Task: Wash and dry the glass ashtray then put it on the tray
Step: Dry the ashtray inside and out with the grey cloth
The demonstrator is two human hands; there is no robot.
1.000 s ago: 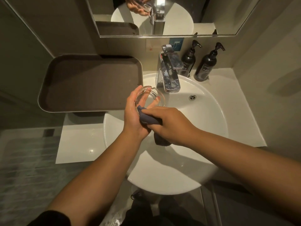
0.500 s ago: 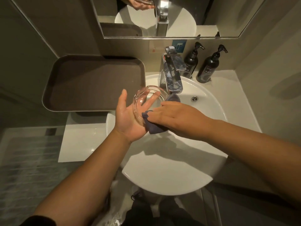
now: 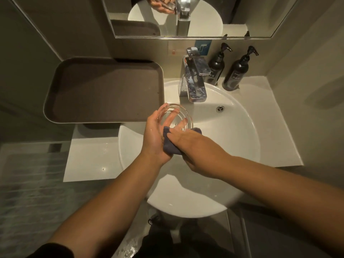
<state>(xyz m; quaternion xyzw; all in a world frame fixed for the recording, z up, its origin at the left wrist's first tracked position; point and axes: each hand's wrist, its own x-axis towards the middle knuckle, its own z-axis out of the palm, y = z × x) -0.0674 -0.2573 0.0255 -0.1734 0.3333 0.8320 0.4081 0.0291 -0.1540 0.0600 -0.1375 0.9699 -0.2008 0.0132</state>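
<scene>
A clear round glass ashtray (image 3: 175,116) is held tilted over the white sink (image 3: 232,138), just below the tap. My left hand (image 3: 154,138) cups it from behind, fingers showing through the glass. My right hand (image 3: 197,146) grips a dark blue-grey cloth (image 3: 170,144) and presses it against the ashtray's near lower side, between both hands. The brown tray (image 3: 104,90) lies bare on the counter to the left of the sink, its right edge close to the ashtray.
A chrome tap (image 3: 195,81) stands behind the ashtray, no water running. Two dark pump bottles (image 3: 236,71) stand at the back right on the white counter (image 3: 270,116). A mirror (image 3: 204,15) hangs above. Water drops lie on the counter at the left.
My right hand with the cloth has slid back toward me and down along the ashtray. My left hand has curled closer around the glass. The view has shifted slightly.
</scene>
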